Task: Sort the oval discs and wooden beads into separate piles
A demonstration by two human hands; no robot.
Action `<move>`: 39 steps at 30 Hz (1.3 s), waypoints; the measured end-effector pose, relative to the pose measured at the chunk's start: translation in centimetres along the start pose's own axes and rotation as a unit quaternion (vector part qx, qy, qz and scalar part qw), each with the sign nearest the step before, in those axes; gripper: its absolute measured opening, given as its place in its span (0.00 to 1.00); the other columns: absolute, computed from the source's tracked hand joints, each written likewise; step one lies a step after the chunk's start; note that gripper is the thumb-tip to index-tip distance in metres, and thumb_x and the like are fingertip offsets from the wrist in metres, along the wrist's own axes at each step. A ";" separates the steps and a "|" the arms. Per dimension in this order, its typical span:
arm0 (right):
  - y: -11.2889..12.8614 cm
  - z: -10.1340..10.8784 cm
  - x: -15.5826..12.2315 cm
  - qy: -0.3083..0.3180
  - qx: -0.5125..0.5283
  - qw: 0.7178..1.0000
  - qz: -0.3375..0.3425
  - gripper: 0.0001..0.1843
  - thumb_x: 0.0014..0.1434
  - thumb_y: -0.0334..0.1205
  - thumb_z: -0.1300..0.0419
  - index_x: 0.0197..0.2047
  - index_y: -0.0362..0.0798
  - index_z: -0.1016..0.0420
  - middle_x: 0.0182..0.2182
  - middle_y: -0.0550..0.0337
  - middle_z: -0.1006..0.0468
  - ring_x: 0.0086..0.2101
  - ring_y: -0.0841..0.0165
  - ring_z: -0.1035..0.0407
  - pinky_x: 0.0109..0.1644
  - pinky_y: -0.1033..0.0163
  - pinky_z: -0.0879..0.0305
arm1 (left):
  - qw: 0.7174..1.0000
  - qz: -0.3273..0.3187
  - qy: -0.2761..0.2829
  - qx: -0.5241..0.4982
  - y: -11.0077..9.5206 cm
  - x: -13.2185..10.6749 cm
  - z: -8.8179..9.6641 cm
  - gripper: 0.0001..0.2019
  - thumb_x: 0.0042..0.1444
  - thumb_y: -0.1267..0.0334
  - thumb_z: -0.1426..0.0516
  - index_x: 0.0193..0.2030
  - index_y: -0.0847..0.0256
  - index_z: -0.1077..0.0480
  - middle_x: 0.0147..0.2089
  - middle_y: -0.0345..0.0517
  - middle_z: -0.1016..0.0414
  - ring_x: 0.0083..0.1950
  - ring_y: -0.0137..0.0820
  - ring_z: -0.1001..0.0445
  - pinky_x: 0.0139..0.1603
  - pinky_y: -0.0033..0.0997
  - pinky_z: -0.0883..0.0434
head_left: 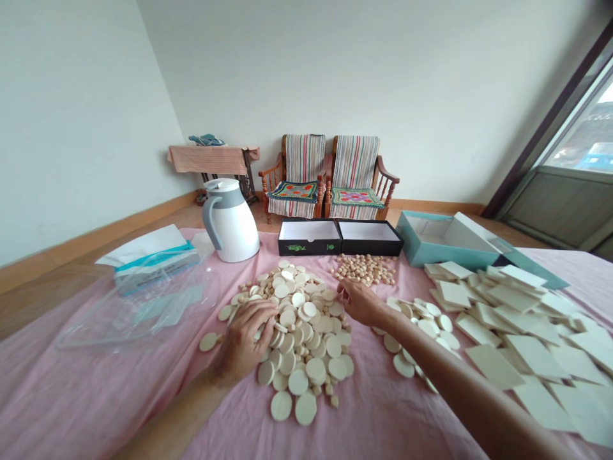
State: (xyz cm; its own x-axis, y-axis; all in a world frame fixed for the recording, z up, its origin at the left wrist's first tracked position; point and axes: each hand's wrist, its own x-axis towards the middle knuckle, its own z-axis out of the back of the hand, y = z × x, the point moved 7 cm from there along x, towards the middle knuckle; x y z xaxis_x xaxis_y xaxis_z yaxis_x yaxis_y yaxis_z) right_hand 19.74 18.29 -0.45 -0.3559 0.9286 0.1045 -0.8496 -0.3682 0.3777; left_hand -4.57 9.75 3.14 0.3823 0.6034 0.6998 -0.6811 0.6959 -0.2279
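A large heap of round pale wooden discs point(298, 381), with small wooden cubes or beads mixed in, lies in the middle of the pink cloth. My left hand point(246, 335) rests on the heap's left side, its fingers slightly bent and the thumb apart, touching discs. My right hand point(354, 299) is between the heap and a pile of small wooden beads point(366, 269); its fingers are drawn together, and whatever they hold is hidden. Under and beside my right forearm is a smaller pile of discs point(428, 327).
Square pale tiles point(493, 364) spread over the right side. Behind the piles stand two black-sided open boxes point(309, 247) point(371, 247) and a teal box point(426, 246). A white jug point(234, 227) and clear plastic bags point(158, 306) are at left. Two chairs point(305, 156) point(357, 156) stand beyond.
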 end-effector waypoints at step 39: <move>3.3 0.6 -0.4 -0.126 0.062 0.989 0.046 0.11 0.48 0.25 0.46 0.35 0.45 0.32 0.32 0.57 0.27 0.34 0.68 0.35 0.39 0.65 0.41 | 1.000 0.005 -0.001 0.001 -0.3 0.1 0.4 0.09 0.58 0.73 0.48 0.43 0.60 0.30 0.44 0.48 0.25 0.50 0.34 0.28 0.54 0.39 0.30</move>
State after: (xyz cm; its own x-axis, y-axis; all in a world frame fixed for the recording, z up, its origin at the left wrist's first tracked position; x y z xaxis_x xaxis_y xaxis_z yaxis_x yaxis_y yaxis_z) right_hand 17.32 16.77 1.28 -0.3071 0.8793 0.3641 -0.7579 -0.4573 0.4652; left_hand -4.56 9.39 3.54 0.3747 0.6089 0.6992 -0.6854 0.6897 -0.2333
